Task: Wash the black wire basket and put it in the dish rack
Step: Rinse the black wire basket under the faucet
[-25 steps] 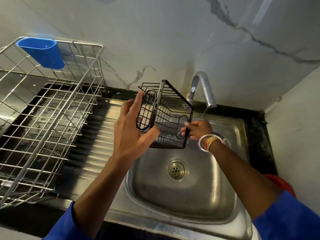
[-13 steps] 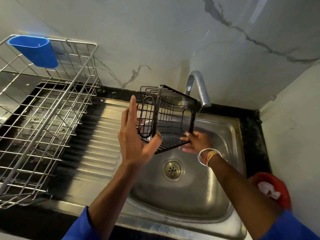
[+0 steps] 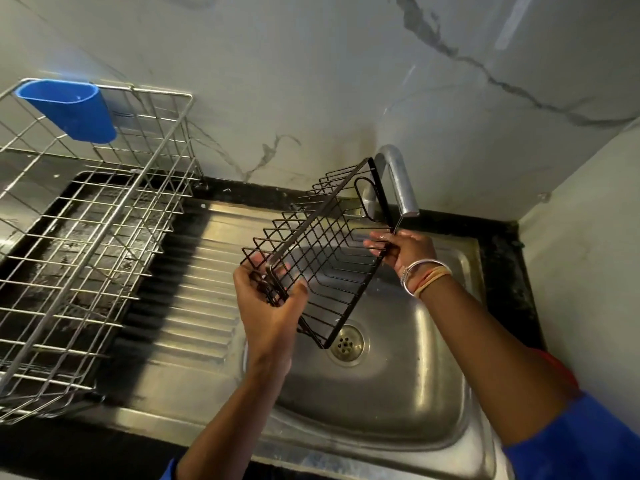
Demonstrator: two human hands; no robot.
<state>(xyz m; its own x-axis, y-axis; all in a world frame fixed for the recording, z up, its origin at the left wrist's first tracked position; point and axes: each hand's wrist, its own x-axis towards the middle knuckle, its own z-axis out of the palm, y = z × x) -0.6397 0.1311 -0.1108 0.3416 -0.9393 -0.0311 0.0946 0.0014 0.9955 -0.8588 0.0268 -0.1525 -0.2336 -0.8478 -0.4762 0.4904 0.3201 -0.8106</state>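
The black wire basket hangs tilted over the steel sink, its long side running from lower left up to the tap. My left hand grips its near left end, thumb curled over the wires. My right hand pinches the far right edge just under the spout, where a thin stream of water falls. The silver wire dish rack stands on the left of the counter.
A blue plastic cup holder hangs on the rack's back rim. A ribbed steel drainboard lies between rack and sink. A red object shows at the right behind my forearm. Marble walls close off the back and right.
The basket has been turned from an upright, end-on pose to lie lengthwise and tilted. My left hand has dropped lower on its near end and my right hand has risen to the edge by the spout.
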